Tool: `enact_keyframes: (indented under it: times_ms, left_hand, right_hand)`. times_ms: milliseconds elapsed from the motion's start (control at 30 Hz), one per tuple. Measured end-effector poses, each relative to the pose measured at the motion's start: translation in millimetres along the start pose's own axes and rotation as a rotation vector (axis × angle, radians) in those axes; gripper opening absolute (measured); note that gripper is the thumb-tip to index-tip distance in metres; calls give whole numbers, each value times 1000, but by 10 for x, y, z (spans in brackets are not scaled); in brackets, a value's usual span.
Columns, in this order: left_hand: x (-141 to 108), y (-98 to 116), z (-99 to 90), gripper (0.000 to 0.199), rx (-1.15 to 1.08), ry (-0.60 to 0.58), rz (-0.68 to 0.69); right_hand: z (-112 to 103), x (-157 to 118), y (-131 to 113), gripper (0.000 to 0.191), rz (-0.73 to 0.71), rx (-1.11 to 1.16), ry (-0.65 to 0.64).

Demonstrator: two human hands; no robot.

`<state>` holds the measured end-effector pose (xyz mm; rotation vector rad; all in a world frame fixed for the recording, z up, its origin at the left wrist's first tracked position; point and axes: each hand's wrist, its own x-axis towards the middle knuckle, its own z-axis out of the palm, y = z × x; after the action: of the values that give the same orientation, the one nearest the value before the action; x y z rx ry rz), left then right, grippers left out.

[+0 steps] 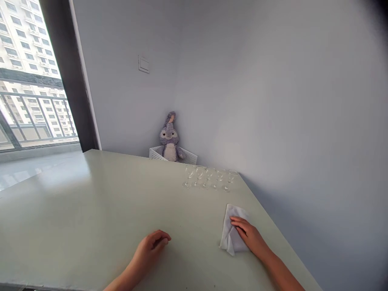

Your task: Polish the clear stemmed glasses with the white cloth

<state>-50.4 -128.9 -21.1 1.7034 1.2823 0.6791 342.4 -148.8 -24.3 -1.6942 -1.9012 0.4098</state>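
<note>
On the right part of the table, a folded white cloth (228,238) lies flat with a crease near my thumb. My right hand (247,234) is on top of it, fingers together and thumb bent against the fabric, gripping it lightly. My left hand (151,244) rests on the tabletop to the left of the cloth, its fingers curled in with nothing visible in them. Beyond both hands, several small clear stemmed glasses (208,176) stand upright in a row near the far right corner. Their transparent outlines partly blend into the table.
The pale green table (100,218) has its right edge beside a grey wall (287,101). Behind its far edge, a plush rabbit (169,141) sits in a white perforated basket (190,158). A light switch (144,64) is on the wall; a window (33,81) is at left.
</note>
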Motion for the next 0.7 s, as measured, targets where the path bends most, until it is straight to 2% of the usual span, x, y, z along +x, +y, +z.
enact_keyframes:
  times_ms: [67,133,200,300,400,500,600,700]
  left_hand:
    - [112,32,-93,24,-32,-25,-50]
    - [260,99,-182,26,-52,-2,-71]
    - [457,186,-229,27,-84,41,-103]
    - [865,309,-180,30,-200,109,-142]
    - [1366,397,-24,42,-247,184,-142]
    - [1840,466,155,56,-286,219,-149]
    - [2191,525,313,67,-296,251,-146]
    - [2410,554,449,64,-301,267,-119]
  right_hand:
    - [-99,-98,36,27,50,34,-49]
    - [-171,-149,-16,25,92,63,-115]
    - [-208,-123,-154,22,114,74,-135]
    - [-156,78,-483,23,57,54,-57]
    - [54,419,-823,25,-66,74,-77]
    - [382,771,-1003,27,-113,147,-118]
    - [706,996,-986,26,-46,253,-84]
    - [896,1054,-877,26,28,359,8]
